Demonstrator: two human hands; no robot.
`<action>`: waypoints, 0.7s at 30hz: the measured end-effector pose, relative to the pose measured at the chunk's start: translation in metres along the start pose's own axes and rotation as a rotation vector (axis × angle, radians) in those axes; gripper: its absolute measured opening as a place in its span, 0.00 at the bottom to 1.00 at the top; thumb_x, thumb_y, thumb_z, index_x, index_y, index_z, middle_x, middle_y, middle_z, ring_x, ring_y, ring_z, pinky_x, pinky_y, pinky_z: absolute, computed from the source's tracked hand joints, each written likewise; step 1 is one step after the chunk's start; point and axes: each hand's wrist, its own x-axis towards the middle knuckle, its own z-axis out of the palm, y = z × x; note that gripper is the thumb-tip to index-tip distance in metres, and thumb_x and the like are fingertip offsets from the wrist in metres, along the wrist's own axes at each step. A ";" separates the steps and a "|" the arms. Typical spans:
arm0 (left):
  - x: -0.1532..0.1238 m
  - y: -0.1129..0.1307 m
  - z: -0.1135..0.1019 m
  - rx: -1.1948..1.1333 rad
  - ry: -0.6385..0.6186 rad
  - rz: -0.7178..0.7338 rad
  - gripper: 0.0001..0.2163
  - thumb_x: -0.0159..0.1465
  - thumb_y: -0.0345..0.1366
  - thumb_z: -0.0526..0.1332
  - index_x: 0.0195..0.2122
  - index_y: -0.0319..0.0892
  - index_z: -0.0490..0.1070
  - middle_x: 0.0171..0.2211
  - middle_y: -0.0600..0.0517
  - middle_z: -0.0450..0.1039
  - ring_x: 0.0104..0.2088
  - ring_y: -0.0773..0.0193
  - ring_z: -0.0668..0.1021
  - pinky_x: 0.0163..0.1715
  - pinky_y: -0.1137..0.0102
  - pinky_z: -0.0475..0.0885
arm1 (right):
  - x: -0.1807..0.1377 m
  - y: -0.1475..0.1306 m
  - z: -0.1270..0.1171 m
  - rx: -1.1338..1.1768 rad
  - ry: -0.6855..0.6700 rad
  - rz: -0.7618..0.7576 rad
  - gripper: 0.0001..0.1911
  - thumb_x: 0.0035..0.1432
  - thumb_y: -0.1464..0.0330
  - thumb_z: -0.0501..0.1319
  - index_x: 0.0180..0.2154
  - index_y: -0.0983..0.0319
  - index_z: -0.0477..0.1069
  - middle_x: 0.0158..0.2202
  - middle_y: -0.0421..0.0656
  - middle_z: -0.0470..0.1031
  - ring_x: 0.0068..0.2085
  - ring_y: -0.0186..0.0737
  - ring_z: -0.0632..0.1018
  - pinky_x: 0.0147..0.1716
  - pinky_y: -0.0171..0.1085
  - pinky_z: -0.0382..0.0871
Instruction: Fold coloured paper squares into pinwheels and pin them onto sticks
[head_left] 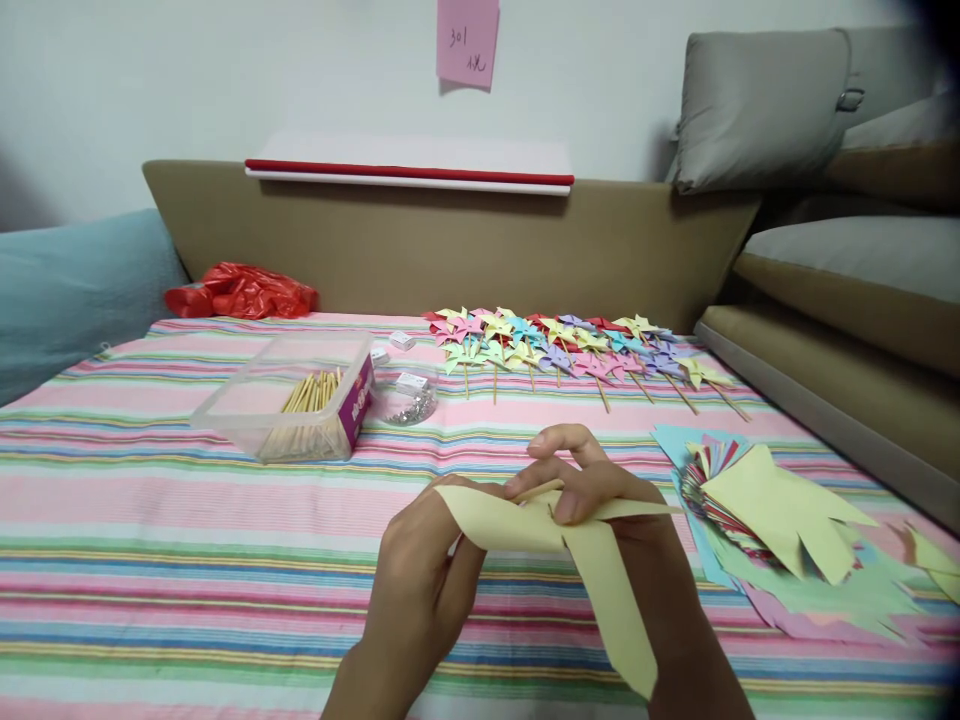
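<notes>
Both my hands hold a cut sheet of pale yellow paper [600, 580] low in the middle of the view, above the striped cloth. My left hand [420, 580] grips the paper's left flap from below. My right hand [600, 490] pinches the folded flaps at the paper's centre, with a thin wooden stick [536, 491] under its fingers. One long flap hangs down toward me.
A stack of cut coloured papers [787, 540] lies to the right. Several finished paper pinwheels on sticks [577, 350] lie in a row farther back. A clear plastic box of wooden sticks [300, 405] and a small tub of pins [409, 400] stand left. A red bag [240, 292] and sofa cushions [757, 105] lie beyond.
</notes>
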 end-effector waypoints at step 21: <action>0.003 0.006 -0.005 0.106 -0.006 -0.043 0.09 0.67 0.24 0.57 0.39 0.44 0.75 0.31 0.53 0.79 0.29 0.66 0.79 0.28 0.74 0.70 | 0.003 0.010 0.000 0.089 0.005 0.032 0.05 0.61 0.59 0.67 0.35 0.48 0.82 0.39 0.42 0.78 0.39 0.38 0.82 0.42 0.39 0.80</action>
